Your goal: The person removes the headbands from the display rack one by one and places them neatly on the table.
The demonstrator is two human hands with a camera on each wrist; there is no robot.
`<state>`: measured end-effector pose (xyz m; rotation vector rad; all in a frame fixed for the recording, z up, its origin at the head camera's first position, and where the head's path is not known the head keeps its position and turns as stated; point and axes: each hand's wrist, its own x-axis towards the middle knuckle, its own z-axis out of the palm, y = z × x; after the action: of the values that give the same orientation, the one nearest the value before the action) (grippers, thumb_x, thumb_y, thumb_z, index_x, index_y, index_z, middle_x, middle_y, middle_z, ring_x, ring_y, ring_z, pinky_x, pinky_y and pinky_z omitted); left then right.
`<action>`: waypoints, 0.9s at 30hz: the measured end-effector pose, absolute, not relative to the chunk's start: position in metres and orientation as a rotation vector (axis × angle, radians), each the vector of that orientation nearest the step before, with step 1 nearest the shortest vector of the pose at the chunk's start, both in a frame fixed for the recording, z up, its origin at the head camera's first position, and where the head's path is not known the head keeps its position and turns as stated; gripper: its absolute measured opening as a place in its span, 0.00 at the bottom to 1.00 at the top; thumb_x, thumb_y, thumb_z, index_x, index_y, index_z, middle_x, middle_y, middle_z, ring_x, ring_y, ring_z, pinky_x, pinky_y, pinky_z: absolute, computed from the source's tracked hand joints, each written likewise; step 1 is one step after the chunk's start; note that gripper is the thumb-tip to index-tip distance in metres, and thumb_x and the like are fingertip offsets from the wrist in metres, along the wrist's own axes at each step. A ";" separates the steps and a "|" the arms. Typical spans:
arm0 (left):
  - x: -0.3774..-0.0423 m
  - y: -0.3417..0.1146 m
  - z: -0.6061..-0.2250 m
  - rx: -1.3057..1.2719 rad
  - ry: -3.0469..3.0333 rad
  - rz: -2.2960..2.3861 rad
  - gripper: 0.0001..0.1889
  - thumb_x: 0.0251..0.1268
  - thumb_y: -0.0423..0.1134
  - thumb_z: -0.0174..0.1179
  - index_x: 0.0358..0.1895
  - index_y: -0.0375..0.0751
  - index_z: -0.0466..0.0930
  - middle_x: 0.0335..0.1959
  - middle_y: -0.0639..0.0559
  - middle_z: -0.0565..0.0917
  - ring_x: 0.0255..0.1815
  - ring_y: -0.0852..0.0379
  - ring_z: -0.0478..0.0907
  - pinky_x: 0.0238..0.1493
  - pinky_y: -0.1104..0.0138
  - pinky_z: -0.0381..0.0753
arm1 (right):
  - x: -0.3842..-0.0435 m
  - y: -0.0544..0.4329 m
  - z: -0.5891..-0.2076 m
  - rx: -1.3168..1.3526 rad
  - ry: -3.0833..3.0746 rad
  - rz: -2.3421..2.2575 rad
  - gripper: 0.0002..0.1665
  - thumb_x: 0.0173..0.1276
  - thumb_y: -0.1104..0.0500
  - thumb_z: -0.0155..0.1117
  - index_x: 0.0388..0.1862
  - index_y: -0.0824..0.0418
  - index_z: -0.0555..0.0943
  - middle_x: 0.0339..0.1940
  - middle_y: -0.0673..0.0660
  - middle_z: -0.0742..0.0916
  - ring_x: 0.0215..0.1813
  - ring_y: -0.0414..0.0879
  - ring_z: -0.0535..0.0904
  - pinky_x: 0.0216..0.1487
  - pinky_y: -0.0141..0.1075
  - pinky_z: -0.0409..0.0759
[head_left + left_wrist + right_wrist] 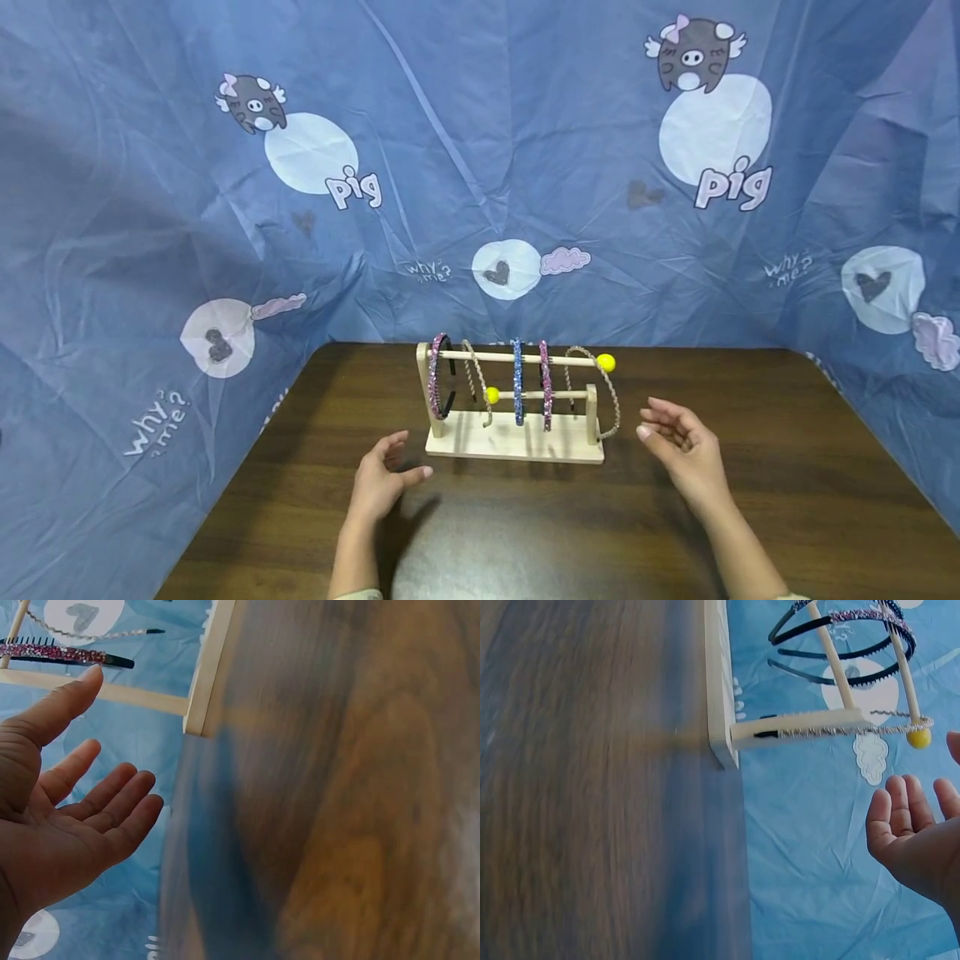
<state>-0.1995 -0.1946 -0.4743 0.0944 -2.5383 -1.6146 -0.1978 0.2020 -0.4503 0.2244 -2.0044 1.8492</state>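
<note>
A pale wooden rack (517, 448) with two rods stands on the table, and several headbands hang from it. At its left end is a pink glitter headband (434, 379). Toward the middle come a braided beige headband (480, 384), a blue glitter headband (517, 392) and another pink glitter one. A second braided headband (615, 400) hangs at the right end, near a yellow ball (606, 362) on the upper rod. My left hand (378, 479) hovers left of the base, fingers loosely bent, holding nothing. Apart from the rack's right end, my right hand (690, 454) is likewise relaxed and holds nothing.
The rack stands toward the far side of a brown wooden table (525, 533). Behind and beside the table hangs a blue cloth (450, 100) printed with pigs, hearts and lettering. Another yellow ball (492, 395) caps the lower rod's left end.
</note>
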 end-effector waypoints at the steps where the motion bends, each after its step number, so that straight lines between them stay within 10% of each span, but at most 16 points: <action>1: -0.201 -0.194 -0.476 0.099 -2.531 -1.632 0.35 0.43 0.34 0.73 0.59 0.31 0.70 0.54 0.28 0.73 0.52 0.35 0.73 0.52 0.49 0.72 | -0.199 0.200 -0.450 0.230 -1.986 1.870 0.23 0.59 0.72 0.63 0.54 0.73 0.72 0.44 0.65 0.82 0.42 0.42 0.78 0.43 0.27 0.75; 27: -0.246 -0.174 -0.501 0.059 -2.243 -1.908 0.44 0.35 0.27 0.74 0.63 0.31 0.63 0.61 0.30 0.66 0.63 0.36 0.61 0.62 0.48 0.59 | -0.223 0.158 -0.453 0.274 -1.540 2.224 0.23 0.55 0.82 0.57 0.52 0.83 0.68 0.40 0.59 0.83 0.44 0.47 0.78 0.48 0.31 0.76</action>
<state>-0.2458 -0.1745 -0.5009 0.0586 -2.2426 -1.9083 -0.2235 0.1581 -0.4534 0.2744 -1.5401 2.2239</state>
